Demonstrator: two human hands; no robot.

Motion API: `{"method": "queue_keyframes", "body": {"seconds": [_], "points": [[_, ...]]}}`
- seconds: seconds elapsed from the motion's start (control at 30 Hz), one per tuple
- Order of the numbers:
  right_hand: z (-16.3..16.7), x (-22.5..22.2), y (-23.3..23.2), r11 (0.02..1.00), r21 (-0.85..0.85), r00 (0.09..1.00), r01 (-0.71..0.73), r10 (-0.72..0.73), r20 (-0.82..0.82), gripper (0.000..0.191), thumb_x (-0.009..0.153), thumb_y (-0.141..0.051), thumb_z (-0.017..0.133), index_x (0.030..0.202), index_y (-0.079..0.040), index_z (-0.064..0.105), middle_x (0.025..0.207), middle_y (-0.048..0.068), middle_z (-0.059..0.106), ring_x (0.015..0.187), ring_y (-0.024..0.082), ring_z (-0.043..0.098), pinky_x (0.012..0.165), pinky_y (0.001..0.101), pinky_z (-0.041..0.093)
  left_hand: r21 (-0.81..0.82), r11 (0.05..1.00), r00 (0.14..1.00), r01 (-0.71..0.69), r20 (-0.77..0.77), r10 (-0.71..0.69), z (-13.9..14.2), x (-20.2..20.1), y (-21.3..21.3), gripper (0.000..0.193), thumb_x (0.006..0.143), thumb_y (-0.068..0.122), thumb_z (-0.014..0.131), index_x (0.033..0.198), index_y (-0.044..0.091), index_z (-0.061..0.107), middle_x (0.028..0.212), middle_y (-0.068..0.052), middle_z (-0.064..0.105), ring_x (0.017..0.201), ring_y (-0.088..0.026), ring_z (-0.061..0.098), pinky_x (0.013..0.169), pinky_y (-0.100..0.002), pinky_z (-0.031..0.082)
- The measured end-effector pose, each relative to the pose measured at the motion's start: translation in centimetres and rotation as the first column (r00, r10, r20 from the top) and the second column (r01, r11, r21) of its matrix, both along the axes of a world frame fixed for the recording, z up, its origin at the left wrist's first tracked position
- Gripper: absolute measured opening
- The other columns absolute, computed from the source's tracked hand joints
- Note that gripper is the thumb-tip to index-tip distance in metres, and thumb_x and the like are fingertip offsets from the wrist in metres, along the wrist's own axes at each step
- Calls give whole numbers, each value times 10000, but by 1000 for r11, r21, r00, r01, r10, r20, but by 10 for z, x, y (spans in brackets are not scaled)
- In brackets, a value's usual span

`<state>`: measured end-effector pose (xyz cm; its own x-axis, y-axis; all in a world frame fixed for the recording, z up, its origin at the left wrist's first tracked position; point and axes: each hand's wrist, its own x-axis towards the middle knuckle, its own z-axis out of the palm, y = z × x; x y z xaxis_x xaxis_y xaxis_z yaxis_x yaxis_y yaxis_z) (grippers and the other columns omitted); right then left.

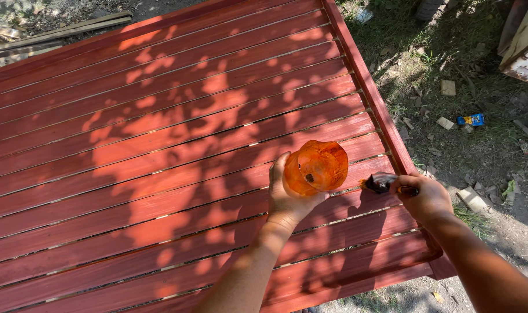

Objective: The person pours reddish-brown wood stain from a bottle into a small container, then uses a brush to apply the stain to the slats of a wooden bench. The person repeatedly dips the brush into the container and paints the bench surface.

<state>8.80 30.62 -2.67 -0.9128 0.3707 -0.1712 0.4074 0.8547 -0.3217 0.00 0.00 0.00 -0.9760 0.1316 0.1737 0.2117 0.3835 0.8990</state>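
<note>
Both bare forearms extend forward from the lower edge. Left hand: raised, fingers curled in a grasp, palm turned right. Right hand: closed fist, knuckles up, wrist bent inward.

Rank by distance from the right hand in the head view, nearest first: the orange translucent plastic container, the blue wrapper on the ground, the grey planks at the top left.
1. Orange translucent plastic container: just left of the right hand, held by the left hand.
2. Blue wrapper: on the ground, above it.
3. Grey planks: far top left.

Your left hand and cup sit close beside your right hand and brush. Leftward, the red slatted panel lies open; rightward, its raised edge rail borders rubble-strewn ground.
</note>
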Motion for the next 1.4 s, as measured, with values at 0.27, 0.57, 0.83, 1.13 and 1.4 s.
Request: {"method": "queue_keyframes", "body": {"seconds": [0.27,0.57,0.83,1.13,1.4], "points": [[-8,-6,-74,970,240,986,-44,80,-144,157,977,-148,624,921,-245,735,1074,31,706,997,280,717,853,413,586,159,987,1000,26,3,-27,-11,-1,-2,1144,479,194,1016,1436,94,398,1382,-92,483,1299,-255,541,1130,-364,508],[-14,-27,-97,982,123,959,143,-107,-262,51,925,-229,675,926,-239,724,1063,119,676,860,391,688,710,516,545,131,991,999,19,-51,-12,-13,-23,-25,1108,499,266,1004,1423,93,416,1378,-66,512,1271,-211,586,1105,-326,528],[-27,-15,-55,958,229,982,171,-148,-114,88,979,-291,657,1030,-249,714,1074,157,670,918,395,713,793,476,591,127,982,989,139,-71,-130,-20,-30,-8,1127,509,241,1012,1434,57,394,1362,-84,530,1253,-231,594,1100,-345,523],[-84,78,-37,861,481,956,-166,21,294,215,1092,-156,473,1071,-82,674,907,156,670,831,358,710,652,477,573,497,831,933,249,105,-343,-19,-20,43,1098,563,143,967,1482,112,367,1421,-73,516,1324,-228,585,1128,-376,553],[-71,12,-43,922,226,886,313,-369,280,256,913,-215,689,1164,-259,719,925,101,702,865,336,738,752,441,597,320,912,959,257,34,-282,-41,-33,40,1171,472,146,1014,1453,120,375,1406,-84,512,1288,-240,579,1101,-381,537]]}}
